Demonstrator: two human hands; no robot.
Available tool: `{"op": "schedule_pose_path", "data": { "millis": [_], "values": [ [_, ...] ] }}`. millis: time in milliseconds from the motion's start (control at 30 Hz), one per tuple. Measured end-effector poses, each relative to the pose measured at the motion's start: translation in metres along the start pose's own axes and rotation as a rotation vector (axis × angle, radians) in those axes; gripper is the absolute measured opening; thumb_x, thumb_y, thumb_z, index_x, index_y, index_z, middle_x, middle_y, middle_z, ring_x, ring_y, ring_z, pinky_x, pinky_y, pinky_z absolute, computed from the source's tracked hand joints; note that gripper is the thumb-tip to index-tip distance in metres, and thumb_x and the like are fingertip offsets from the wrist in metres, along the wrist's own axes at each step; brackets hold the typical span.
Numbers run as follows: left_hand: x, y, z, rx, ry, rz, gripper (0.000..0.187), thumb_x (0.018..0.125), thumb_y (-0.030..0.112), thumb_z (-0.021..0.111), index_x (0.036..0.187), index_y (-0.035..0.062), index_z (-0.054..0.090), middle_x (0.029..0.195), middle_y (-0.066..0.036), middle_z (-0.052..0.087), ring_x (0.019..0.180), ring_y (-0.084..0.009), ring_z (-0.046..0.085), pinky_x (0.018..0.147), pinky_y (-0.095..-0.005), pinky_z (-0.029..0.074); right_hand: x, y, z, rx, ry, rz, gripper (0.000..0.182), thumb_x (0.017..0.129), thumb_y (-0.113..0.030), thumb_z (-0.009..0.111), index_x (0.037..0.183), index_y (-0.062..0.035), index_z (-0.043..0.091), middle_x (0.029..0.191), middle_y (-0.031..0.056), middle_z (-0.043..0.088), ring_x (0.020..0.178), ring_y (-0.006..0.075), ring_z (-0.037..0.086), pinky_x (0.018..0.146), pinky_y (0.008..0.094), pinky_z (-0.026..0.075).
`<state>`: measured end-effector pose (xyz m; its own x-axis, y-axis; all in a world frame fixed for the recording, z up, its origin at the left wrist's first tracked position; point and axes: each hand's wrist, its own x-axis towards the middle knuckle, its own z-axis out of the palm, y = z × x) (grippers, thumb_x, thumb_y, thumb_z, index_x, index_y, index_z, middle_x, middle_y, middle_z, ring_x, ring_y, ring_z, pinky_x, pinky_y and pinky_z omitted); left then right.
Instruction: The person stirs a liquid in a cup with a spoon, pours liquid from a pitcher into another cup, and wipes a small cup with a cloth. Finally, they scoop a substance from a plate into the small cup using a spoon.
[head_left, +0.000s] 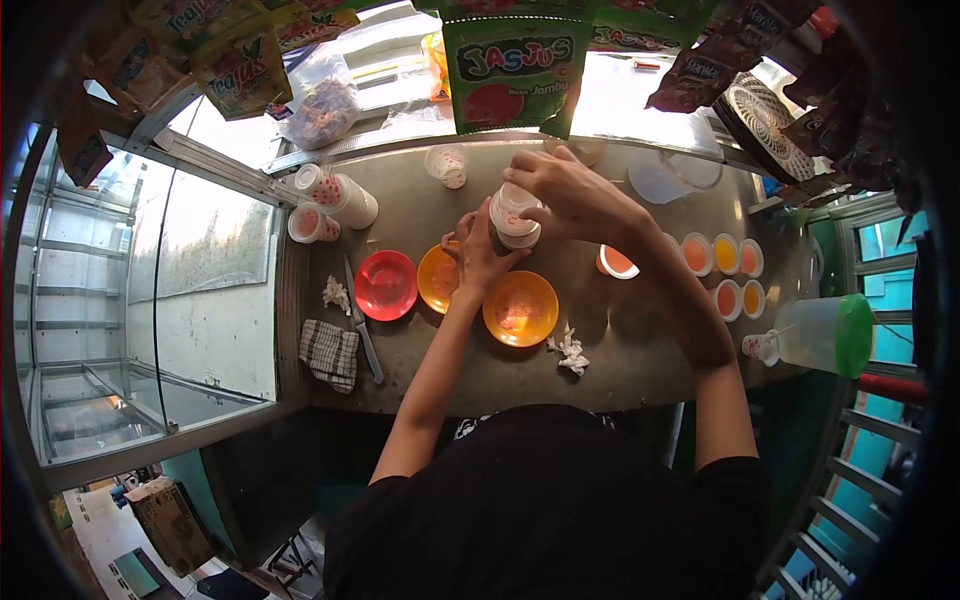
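Observation:
My left hand [478,257] is wrapped around the side of a stack of white plastic cups [518,238] over the middle of the table. My right hand [572,192] reaches over the stack from the right, its fingers closed about the top plastic cup [516,201]; part of the rim is hidden by the fingers. Just below the stack lies a round orange plate [545,318] with pinkish bits on it. A second orange plate [431,293] is partly covered by my left wrist. To the right stands a single cup of orange-pink drink [617,262].
Filled cups [725,255] stand in rows at the right, near a green-lidded jug [815,337]. A red plate [386,285], a knife [366,335] and a checked cloth [330,355] lie left. More stacked cups [350,203] stand back left. Drink sachets [515,75] hang above the far edge.

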<state>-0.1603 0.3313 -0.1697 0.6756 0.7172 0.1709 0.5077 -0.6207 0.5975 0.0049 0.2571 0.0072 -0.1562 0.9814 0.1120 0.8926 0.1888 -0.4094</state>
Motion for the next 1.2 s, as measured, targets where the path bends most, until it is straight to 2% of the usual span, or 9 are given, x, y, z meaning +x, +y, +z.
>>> {"op": "schedule_pose_path", "data": {
  "millis": [167,267,433,567,700,833,933,1067,1200],
  "values": [
    [-0.015,0.018,-0.024,-0.081,0.215,0.146,0.094,0.060,0.044,0.086,0.135,0.0092,0.040,0.132,-0.009,0.049,0.125,-0.0278,0.040,0.105,-0.0455,0.027,-0.046,-0.041,-0.036,-0.011,0.270,0.106,0.042,0.073,-0.013,0.075,0.109,0.0008,0.059,0.107,0.0111,0.059,0.095,0.0293,0.059,0.090,0.0394,0.044],
    [-0.038,0.016,-0.046,-0.724,-0.190,0.044,0.072,0.070,0.044,0.081,0.124,0.0067,0.049,0.132,-0.010,0.050,0.119,-0.0201,0.048,0.096,-0.0338,0.037,-0.088,-0.062,-0.028,0.091,0.451,0.290,0.037,0.072,-0.013,0.077,0.103,0.0008,0.061,0.097,0.0100,0.061,0.087,0.0243,0.062,0.080,0.0354,0.048],
    [-0.091,0.052,-0.023,-1.346,-0.325,0.001,0.060,0.086,0.038,0.069,0.130,0.0065,0.043,0.132,-0.009,0.049,0.118,-0.0161,0.049,0.096,-0.0329,0.041,-0.159,-0.092,0.032,0.271,0.756,0.626,0.031,0.072,-0.016,0.079,0.094,-0.0009,0.062,0.083,0.0103,0.060,0.073,0.0202,0.059,0.068,0.0324,0.048],
    [-0.127,0.092,-0.002,-1.249,-0.583,-0.553,0.045,0.095,0.024,0.060,0.130,0.0042,0.040,0.117,-0.009,0.057,0.102,-0.0137,0.058,0.081,-0.0272,0.052,-0.209,-0.102,0.096,0.257,0.903,1.011,0.030,0.073,-0.017,0.079,0.091,-0.0006,0.062,0.081,0.0097,0.060,0.066,0.0171,0.056,0.063,0.0311,0.046],
    [-0.156,0.098,0.018,-1.020,-0.272,-0.261,0.035,0.095,0.023,0.060,0.121,0.0018,0.050,0.110,-0.009,0.060,0.095,-0.0123,0.060,0.077,-0.0253,0.051,-0.238,-0.108,0.121,0.088,0.817,1.007,0.028,0.074,-0.015,0.079,0.092,-0.0014,0.063,0.080,0.0055,0.060,0.068,0.0119,0.056,0.063,0.0271,0.046],
    [-0.152,0.085,0.001,-0.974,-0.216,-0.253,0.023,0.096,0.018,0.055,0.112,0.0001,0.057,0.100,-0.008,0.065,0.091,-0.0110,0.060,0.077,-0.0242,0.048,-0.240,-0.102,0.133,0.076,1.035,0.839,0.028,0.076,-0.015,0.077,0.094,0.0000,0.062,0.080,0.0061,0.060,0.069,0.0141,0.056,0.065,0.0289,0.046],
    [-0.152,0.075,-0.011,-0.949,-0.142,-0.296,0.022,0.097,0.017,0.055,0.109,-0.0005,0.058,0.097,-0.007,0.065,0.090,-0.0109,0.060,0.079,-0.0237,0.047,-0.250,-0.079,0.156,1.118,1.245,0.976,0.016,0.087,-0.010,0.068,0.097,0.0007,0.064,0.085,0.0010,0.063,0.071,0.0051,0.055,0.064,0.0209,0.043],
    [-0.159,0.061,-0.016,-0.973,-0.082,-0.310,0.021,0.097,0.015,0.054,0.108,-0.0019,0.059,0.098,-0.007,0.065,0.087,-0.0113,0.060,0.080,-0.0235,0.047,-0.275,-0.047,0.193,1.179,1.167,1.116,0.018,0.087,-0.014,0.067,0.075,-0.0014,0.065,0.066,-0.0014,0.060,0.063,0.0044,0.055,0.057,0.0207,0.040],
    [-0.169,0.063,-0.017,-0.967,-0.069,-0.343,0.021,0.095,0.016,0.057,0.107,-0.0013,0.060,0.099,-0.008,0.065,0.087,-0.0118,0.061,0.080,-0.0245,0.047,-0.282,-0.037,0.190,0.471,0.936,1.192,0.023,0.082,-0.014,0.069,0.066,-0.0014,0.060,0.054,0.0013,0.056,0.052,0.0058,0.052,0.051,0.0251,0.041]
  ]
}}
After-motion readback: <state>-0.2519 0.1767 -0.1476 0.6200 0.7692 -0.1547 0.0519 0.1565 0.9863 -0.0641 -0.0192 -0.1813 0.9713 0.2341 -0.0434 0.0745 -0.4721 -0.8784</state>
